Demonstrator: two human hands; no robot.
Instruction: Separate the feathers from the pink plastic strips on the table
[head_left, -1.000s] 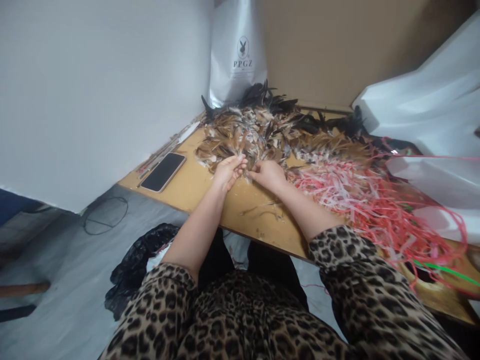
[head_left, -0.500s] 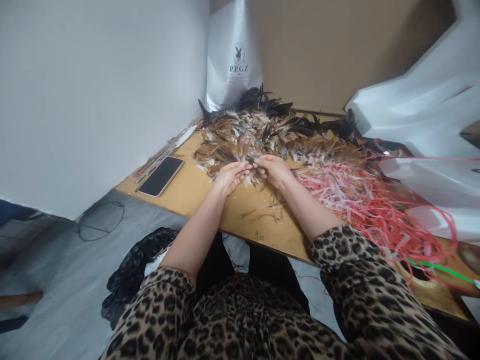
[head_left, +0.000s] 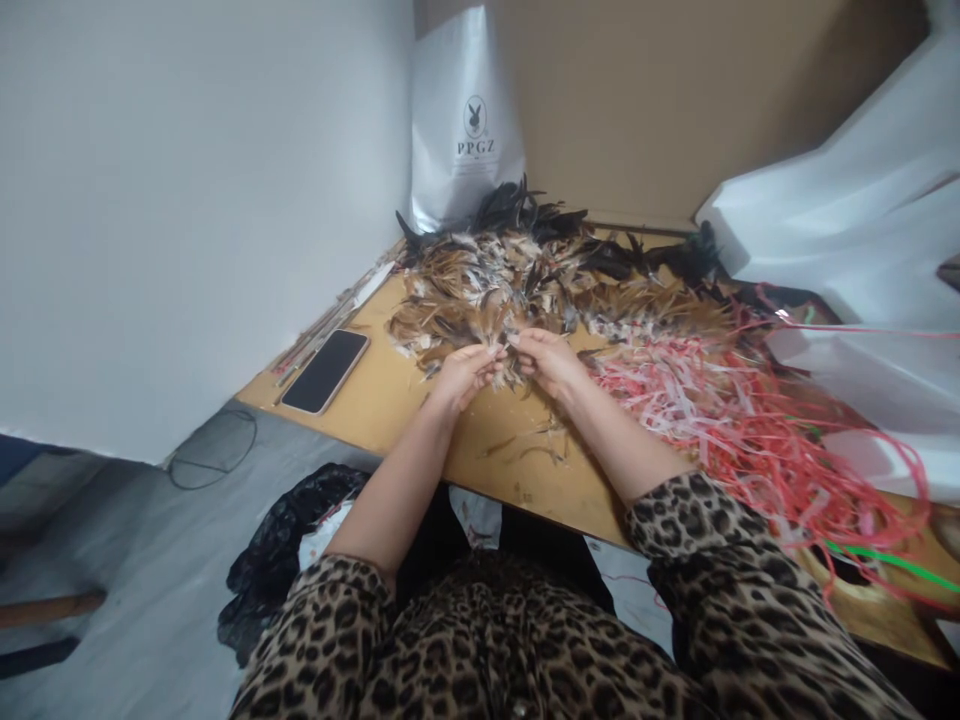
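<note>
Loosely, wispy brown feathers point(head_left: 491, 320) fan from the left hand point(head_left: 468, 372) pinching them, beside the right hand point(head_left: 551, 362), fingertips pinched together.

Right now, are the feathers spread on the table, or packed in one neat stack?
Spread: the feathers lie in a loose, uneven layer across the far side of the table, brown ones nearer, black ones behind.
</note>
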